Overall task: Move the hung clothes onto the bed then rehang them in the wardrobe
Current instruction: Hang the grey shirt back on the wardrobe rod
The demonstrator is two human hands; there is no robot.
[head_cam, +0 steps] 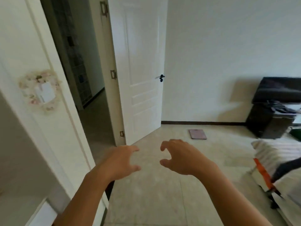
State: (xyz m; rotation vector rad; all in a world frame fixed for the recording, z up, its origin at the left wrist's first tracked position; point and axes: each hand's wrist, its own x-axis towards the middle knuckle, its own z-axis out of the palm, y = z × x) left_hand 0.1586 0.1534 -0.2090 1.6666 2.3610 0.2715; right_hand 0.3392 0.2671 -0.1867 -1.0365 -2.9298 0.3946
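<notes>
Door [143, 70]: white painted panels, smooth, satin sheen; dark matt metal handle [161, 77]; brass-look metal hinges [113, 74]. Walls [219, 46]: white, matt, plain. Floor [162, 185]: pale beige tiles, matt, faintly mottled, thin grout lines. Skirting [203, 122]: dark brown, wood-look. Light switch [44, 93]: white smooth plastic w/ lacy floral cloth surround. TV [280, 88]: black, glossy screen, on dark glossy cabinet [267, 123]. Floor scale [197, 134]: pinkish, smooth top. Bed [280, 162]: soft striped cloth bedding, w/ an orange strip.

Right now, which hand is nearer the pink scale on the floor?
Right. The right hand hovers just below-left of the pink scale; the left hand is farther left, by the door.
</notes>
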